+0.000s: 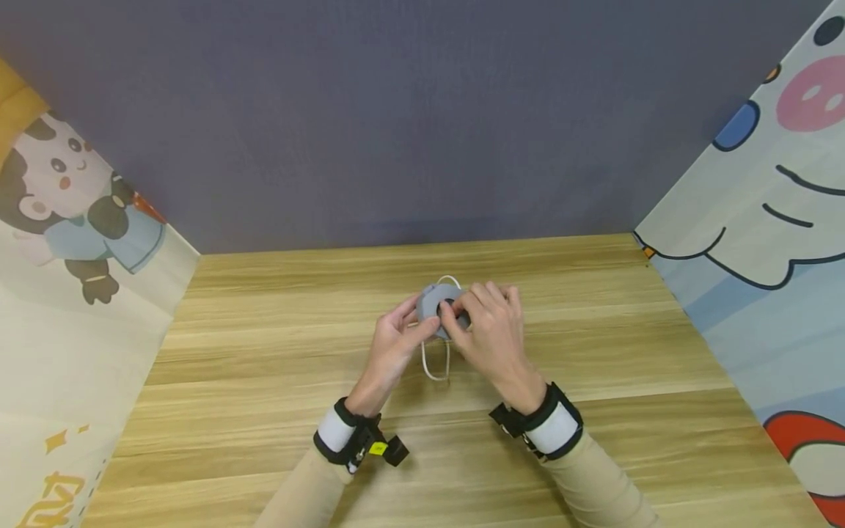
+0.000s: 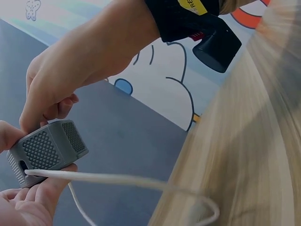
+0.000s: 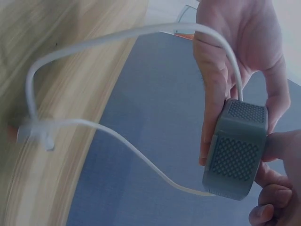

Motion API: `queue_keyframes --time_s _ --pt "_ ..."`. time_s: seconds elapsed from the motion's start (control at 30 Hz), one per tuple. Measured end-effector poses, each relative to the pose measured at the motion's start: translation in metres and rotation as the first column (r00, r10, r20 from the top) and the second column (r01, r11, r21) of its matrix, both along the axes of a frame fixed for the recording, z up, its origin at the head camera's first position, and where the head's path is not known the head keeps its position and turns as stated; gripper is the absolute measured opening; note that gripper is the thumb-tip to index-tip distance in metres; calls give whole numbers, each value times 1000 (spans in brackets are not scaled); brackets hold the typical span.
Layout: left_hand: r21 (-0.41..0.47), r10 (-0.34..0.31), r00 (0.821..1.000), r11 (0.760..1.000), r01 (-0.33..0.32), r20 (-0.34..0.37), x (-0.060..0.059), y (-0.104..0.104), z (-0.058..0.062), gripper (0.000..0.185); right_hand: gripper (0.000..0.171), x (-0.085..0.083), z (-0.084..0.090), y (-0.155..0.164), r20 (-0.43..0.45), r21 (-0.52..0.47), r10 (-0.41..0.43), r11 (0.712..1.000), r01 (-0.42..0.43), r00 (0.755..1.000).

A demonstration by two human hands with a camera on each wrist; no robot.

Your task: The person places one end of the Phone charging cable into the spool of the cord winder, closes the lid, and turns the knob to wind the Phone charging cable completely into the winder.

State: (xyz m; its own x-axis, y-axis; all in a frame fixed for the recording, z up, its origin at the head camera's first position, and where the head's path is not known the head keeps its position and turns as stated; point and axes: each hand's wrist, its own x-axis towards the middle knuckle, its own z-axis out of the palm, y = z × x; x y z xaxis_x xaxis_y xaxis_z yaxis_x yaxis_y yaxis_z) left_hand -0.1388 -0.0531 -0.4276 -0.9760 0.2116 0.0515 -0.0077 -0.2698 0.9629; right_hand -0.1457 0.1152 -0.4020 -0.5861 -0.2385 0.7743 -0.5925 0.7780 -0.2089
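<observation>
Both hands meet over the middle of the wooden table (image 1: 264,352) around a small grey box (image 1: 436,302) with a mesh-textured skin. My left hand (image 1: 422,324) grips its left side between thumb and fingers, and the left wrist view shows that hand (image 2: 44,120) pinching the box (image 2: 47,150) from above. My right hand (image 1: 463,315) covers the right side, fingers curled on the box (image 3: 235,150). A thin white cable (image 1: 436,364) runs out of the box (image 2: 117,179) and loops down to the tabletop, where its plug end (image 3: 33,134) lies.
A plain grey wall (image 1: 396,117) stands behind the table. Cartoon-printed panels close off the left (image 1: 72,257) and the right (image 1: 759,242). Each wrist wears a black-and-white band (image 1: 343,434).
</observation>
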Motion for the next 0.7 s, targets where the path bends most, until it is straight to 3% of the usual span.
queue_keyframes --time_s 0.7 --pt "33 21 999 999 -22 23 4 3 -10 62 24 4 -5 -8 112 -107 -39 993 51 993"
